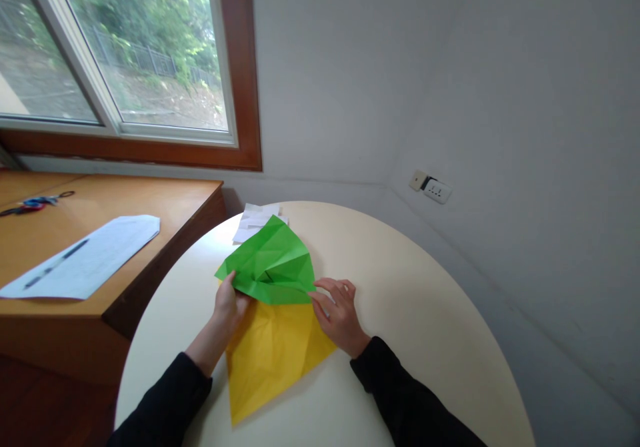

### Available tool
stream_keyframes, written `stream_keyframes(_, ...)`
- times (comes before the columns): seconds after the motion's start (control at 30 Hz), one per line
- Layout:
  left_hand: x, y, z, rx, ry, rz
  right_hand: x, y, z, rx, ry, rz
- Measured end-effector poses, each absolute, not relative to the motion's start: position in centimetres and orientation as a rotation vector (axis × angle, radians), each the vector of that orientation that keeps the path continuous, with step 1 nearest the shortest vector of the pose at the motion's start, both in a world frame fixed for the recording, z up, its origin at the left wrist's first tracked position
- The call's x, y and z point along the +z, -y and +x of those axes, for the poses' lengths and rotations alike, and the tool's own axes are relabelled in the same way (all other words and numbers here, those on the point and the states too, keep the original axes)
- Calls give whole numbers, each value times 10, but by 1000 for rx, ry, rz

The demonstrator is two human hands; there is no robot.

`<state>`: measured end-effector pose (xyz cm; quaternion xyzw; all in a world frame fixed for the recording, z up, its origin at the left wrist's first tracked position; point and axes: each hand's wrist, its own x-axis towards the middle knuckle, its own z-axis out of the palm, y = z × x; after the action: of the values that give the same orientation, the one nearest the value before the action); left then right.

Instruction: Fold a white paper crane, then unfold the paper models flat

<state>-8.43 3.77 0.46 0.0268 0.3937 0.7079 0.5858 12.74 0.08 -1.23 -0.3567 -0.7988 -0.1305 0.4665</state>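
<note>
At frame centre, the left hand [227, 307] pinches the green paper [270, 263] at its left corner, the right hand [337, 313] pinches its right corner, equally near, yellow sheet [273, 360] beneath.

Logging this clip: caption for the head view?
Both hands pinch a creased green-and-yellow paper sheet on a round table.
</note>
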Motion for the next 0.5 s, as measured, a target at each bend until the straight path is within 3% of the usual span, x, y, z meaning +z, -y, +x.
stream_keyframes(0.5,6,-40,-91,1589,-916,5,-11,-1,135,-256,2021,-702)
